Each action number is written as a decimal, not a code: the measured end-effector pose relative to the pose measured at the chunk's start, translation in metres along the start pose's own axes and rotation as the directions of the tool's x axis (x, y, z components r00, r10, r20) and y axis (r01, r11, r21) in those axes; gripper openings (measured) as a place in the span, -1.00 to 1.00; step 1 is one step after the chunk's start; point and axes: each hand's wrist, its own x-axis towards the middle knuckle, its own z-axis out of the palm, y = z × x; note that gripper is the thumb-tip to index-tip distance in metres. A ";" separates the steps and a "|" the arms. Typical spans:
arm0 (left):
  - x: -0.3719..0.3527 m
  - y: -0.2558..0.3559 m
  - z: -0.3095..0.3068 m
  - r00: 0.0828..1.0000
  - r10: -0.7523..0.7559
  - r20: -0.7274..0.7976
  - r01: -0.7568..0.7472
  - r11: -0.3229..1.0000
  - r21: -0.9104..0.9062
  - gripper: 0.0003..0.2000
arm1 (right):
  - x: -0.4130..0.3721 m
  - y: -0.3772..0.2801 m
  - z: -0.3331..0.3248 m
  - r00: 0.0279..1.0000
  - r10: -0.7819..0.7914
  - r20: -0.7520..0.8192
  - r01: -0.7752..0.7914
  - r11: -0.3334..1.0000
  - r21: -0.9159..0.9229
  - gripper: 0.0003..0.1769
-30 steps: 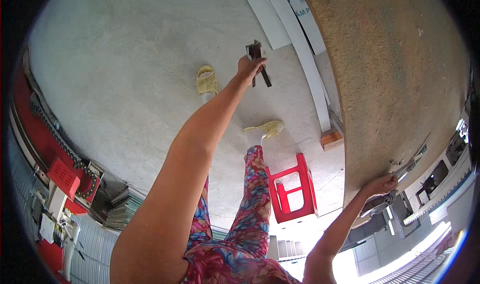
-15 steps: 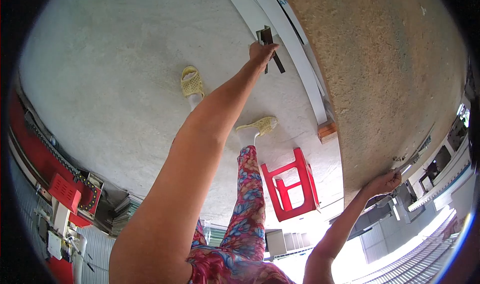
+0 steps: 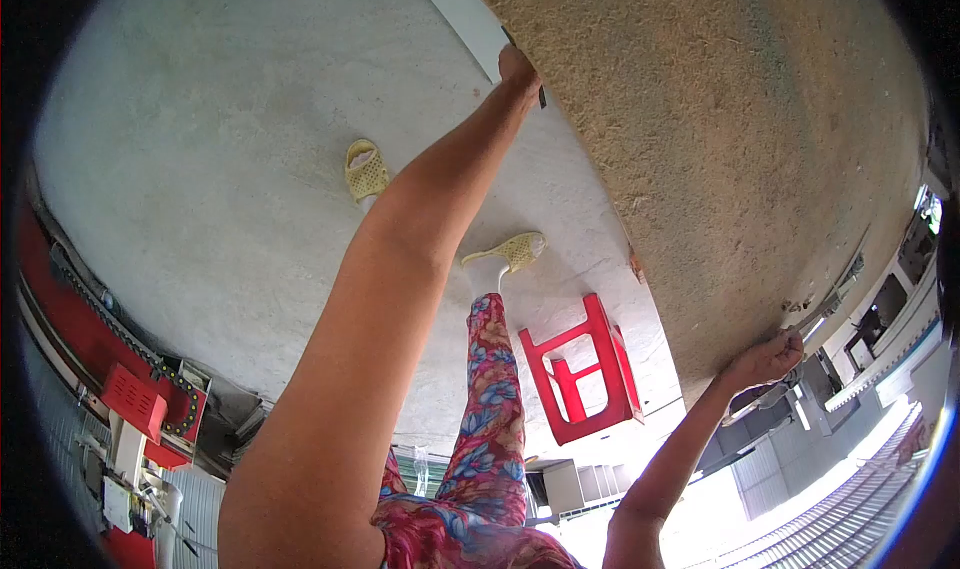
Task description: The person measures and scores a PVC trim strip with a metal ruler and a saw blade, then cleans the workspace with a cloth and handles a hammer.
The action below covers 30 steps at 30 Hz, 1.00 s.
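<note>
Head view: left hand [image 3: 518,67] is out at full reach, at the bench's left edge, well up toward the far end. Fingers mostly hidden by that edge, but the hand looks clamped on a dark piece [image 3: 543,98]: a short bit sticks out on the near side of the hand, a sliver past the far side, rest out of sight. So the dark piece sits right at the left edge; touching the bench [image 3: 720,149] or just beside it, can't tell. Right hand [image 3: 768,361] is at the near edge, a bit right of the near-left corner, fingers curled in. Slim grey tool [image 3: 833,299] runs from the knuckles up along the bench top; can't tell if the fingers are clamped on it or just against it. White panel [image 3: 465,24] pokes out past the left edge near the far end, partly covered by the bench. Red stool [image 3: 612,364] on the floor, left of the near-left corner, apart from the bench. Person stands on the floor [image 3: 220,139] left of the bench in floral trousers [image 3: 480,409] and yellow slippers [image 3: 366,172], feet apart. Red machine box [image 3: 135,404] far off at the left, well apart from both hands.
</note>
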 end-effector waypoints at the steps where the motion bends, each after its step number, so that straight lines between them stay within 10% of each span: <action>1: 0.004 0.003 -0.001 0.998 0.039 0.039 -0.037 0.999 -0.030 -0.59 | 0.000 -0.002 0.000 1.000 0.005 0.000 -0.005 1.000 0.002 -0.77; 14: -0.028 -0.042 -0.131 0.993 -0.118 0.007 0.104 0.901 0.421 -0.30 | -0.001 0.000 0.001 1.000 -0.005 0.027 0.003 0.999 0.051 -0.75; 18: -0.141 -0.039 -0.172 0.960 -0.257 0.112 0.220 0.938 0.268 -0.78 | -0.005 0.019 0.013 0.998 0.049 -0.030 -0.041 0.975 0.219 -0.75; 23: -0.248 -0.036 -0.195 0.917 -0.396 -0.058 0.354 0.734 0.579 -0.83 | -0.007 -0.008 0.001 0.999 0.028 -0.021 -0.022 0.969 0.247 -0.79; 30: -0.353 0.010 -0.159 0.861 -0.402 0.311 -0.107 0.455 0.884 -0.69 | 0.003 -0.019 -0.017 0.992 0.109 0.063 -0.125 0.906 0.405 -0.85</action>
